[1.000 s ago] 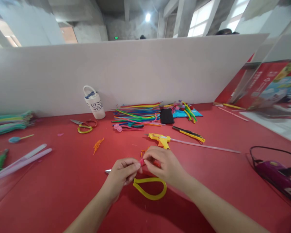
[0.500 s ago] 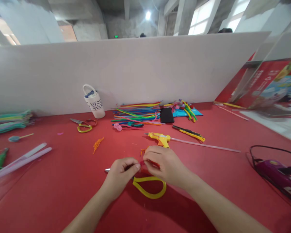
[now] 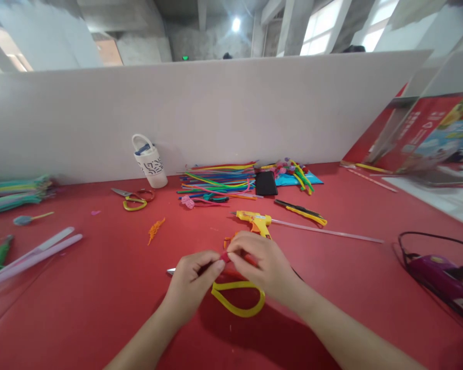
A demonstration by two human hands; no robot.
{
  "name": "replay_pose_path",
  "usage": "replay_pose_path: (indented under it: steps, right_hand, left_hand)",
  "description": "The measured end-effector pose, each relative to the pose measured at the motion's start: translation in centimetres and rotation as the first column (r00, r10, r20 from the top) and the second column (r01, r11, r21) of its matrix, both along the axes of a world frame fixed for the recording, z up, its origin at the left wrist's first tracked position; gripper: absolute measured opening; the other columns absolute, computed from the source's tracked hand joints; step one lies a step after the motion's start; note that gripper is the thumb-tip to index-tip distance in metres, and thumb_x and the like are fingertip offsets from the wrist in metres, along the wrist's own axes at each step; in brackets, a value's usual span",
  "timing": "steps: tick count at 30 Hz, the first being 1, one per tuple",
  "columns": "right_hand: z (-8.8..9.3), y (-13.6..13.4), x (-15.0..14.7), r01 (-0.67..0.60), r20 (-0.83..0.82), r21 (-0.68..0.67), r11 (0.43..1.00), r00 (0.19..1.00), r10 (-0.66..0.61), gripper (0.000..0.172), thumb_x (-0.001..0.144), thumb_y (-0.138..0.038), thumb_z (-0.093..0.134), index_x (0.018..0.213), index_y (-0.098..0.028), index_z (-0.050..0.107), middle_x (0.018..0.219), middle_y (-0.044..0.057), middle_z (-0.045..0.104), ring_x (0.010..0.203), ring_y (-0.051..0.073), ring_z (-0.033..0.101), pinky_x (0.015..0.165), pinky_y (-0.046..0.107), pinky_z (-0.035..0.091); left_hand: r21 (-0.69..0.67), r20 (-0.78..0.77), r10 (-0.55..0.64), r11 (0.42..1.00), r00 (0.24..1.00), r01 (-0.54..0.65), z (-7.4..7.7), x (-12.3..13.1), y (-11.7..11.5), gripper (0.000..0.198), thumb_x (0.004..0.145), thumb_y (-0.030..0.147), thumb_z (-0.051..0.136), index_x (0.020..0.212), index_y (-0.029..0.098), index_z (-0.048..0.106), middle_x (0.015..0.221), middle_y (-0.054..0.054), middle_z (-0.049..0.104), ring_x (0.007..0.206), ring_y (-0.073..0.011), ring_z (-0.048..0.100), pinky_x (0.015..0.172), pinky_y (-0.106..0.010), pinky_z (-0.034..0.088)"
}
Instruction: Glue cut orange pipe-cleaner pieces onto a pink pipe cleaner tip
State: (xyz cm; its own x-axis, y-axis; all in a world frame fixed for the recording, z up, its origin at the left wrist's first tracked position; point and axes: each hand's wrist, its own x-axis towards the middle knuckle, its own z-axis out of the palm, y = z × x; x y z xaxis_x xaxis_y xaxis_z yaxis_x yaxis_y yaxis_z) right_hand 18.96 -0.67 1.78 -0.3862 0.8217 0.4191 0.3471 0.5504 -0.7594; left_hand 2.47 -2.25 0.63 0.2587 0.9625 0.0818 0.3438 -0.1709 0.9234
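Note:
Between both hands, at the fingertips, is a small dark red piece (image 3: 225, 256) that looks like pipe cleaner. My left hand (image 3: 196, 277) pinches its left end with thumb and forefinger. The other end is pinched by my right hand (image 3: 260, 262), whose lower fingers are curled in. Under the hands lie scissors with a yellow handle (image 3: 242, 312); the blade tip sticks out left of my left hand, and their middle is hidden. Just beyond my right hand rests a yellow glue gun (image 3: 254, 220) with small orange bits (image 3: 226, 241) beside it.
Farther back are a pile of coloured pipe cleaners (image 3: 216, 180), a black phone-like slab (image 3: 266, 183), a utility knife (image 3: 301, 211), more scissors (image 3: 135, 204) and a white cup (image 3: 151, 167). A purple power strip (image 3: 440, 280) with a cord is at right. A white partition (image 3: 231, 113) bounds the table.
My right hand has shifted slightly and its fingers have turned a little around the red piece. My left hand stays almost in place, still pinching.

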Motion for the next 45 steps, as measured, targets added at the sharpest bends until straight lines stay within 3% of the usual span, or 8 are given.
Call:
replay_pose_path:
  steps: [2, 4, 6, 8, 11, 13, 23, 45]
  right_hand:
    - [0.0, 0.4, 0.2, -0.154, -0.259, -0.335, 0.93, 0.964, 0.066, 0.01, 0.079, -0.016, 0.051, 0.071, -0.017, 0.058, 0.066, 0.0, 0.06, 0.061, 0.011, 0.056, 0.059, 0.024, 0.044]
    - [-0.2, 0.8, 0.3, -0.338, -0.478, -0.538, 0.772, 0.877, 0.051, 0.008, 0.077, -0.02, 0.057, 0.072, -0.015, 0.06, 0.062, 0.0, 0.062, 0.058, 0.011, 0.059, 0.057, 0.023, 0.047]
    - [-0.7, 1.1, 0.3, -0.475, -0.611, -0.596, 0.647, 0.791, 0.018, 0.007, 0.074, -0.02, 0.062, 0.072, -0.013, 0.062, 0.059, 0.0, 0.064, 0.055, 0.011, 0.061, 0.055, 0.022, 0.048]
    - [-1.0, 1.1, 0.3, -0.563, -0.684, -0.604, 0.564, 0.73, -0.003, 0.007, 0.072, -0.019, 0.065, 0.072, -0.012, 0.063, 0.058, 0.001, 0.065, 0.054, 0.01, 0.062, 0.054, 0.02, 0.049]
    - [-1.4, 1.0, 0.2, -0.638, -0.734, -0.61, 0.471, 0.679, -0.03, 0.007, 0.072, -0.018, 0.066, 0.072, -0.012, 0.063, 0.06, 0.001, 0.066, 0.05, 0.008, 0.061, 0.052, 0.018, 0.05]
    - [-1.5, 0.9, 0.1, -0.657, -0.744, -0.613, 0.439, 0.667, -0.043, 0.008, 0.073, -0.018, 0.066, 0.072, -0.011, 0.062, 0.059, 0.001, 0.066, 0.048, 0.007, 0.061, 0.051, 0.017, 0.05]
    - [-1.4, 0.7, 0.0, -0.673, -0.763, -0.585, 0.453, 0.645, -0.029, 0.008, 0.071, -0.016, 0.068, 0.072, -0.011, 0.062, 0.059, 0.001, 0.067, 0.047, 0.008, 0.062, 0.049, 0.017, 0.051]
    - [-1.2, 0.4, -0.3, -0.662, -0.758, -0.578, 0.477, 0.652, -0.014, 0.012, 0.07, -0.02, 0.07, 0.069, -0.012, 0.06, 0.06, 0.001, 0.067, 0.047, 0.009, 0.063, 0.048, 0.018, 0.05]
  left_hand:
    - [-0.089, 0.124, -0.042, 0.995, 0.991, 0.053, 0.1, -0.3, 0.2, 0.024, 0.078, 0.032, 0.051, 0.062, 0.015, 0.057, 0.057, 0.002, 0.045, 0.056, -0.0111, 0.039, 0.053, -0.023, 0.031]
    - [-0.151, 0.214, -0.07, 0.983, 0.974, 0.104, 0.2, -0.6, 0.4, 0.024, 0.075, 0.032, 0.055, 0.06, 0.015, 0.06, 0.055, 0.002, 0.048, 0.053, -0.0097, 0.038, 0.051, -0.023, 0.03]
    - [-0.2, 0.288, -0.08, 0.97, 0.954, 0.141, 0.2, -0.7, 0.4, 0.024, 0.073, 0.032, 0.058, 0.059, 0.014, 0.062, 0.051, 0.003, 0.048, 0.047, -0.0077, 0.032, 0.048, -0.022, 0.026]
    - [-0.243, 0.347, -0.068, 0.957, 0.935, 0.16, 0.2, -0.7, 0.4, 0.024, 0.071, 0.033, 0.061, 0.058, 0.014, 0.063, 0.046, 0.005, 0.044, 0.044, -0.0063, 0.026, 0.045, -0.022, 0.022]
    - [-0.287, 0.398, -0.058, 0.94, 0.916, 0.184, 0.2, -0.6, 0.4, 0.025, 0.069, 0.036, 0.063, 0.057, 0.014, 0.064, 0.042, 0.006, 0.037, 0.042, -0.0058, 0.021, 0.044, -0.023, 0.017]
    - [-0.303, 0.408, -0.062, 0.932, 0.911, 0.199, 0.2, -0.6, 0.3, 0.025, 0.068, 0.036, 0.063, 0.056, 0.013, 0.065, 0.041, 0.006, 0.036, 0.042, -0.0059, 0.021, 0.044, -0.023, 0.015]
    - [-0.327, 0.483, -0.087, 0.905, 0.871, 0.272, -0.4, -0.9, 0.4, 0.023, 0.069, 0.032, 0.064, 0.057, 0.013, 0.064, 0.041, 0.006, 0.035, 0.041, -0.0052, 0.019, 0.044, -0.024, 0.011]
    - [-0.354, 0.513, -0.065, 0.892, 0.856, 0.281, -0.4, -0.9, 0.3, 0.023, 0.065, 0.033, 0.065, 0.054, 0.013, 0.063, 0.038, 0.007, 0.035, 0.038, -0.0044, 0.017, 0.043, -0.024, 0.01]
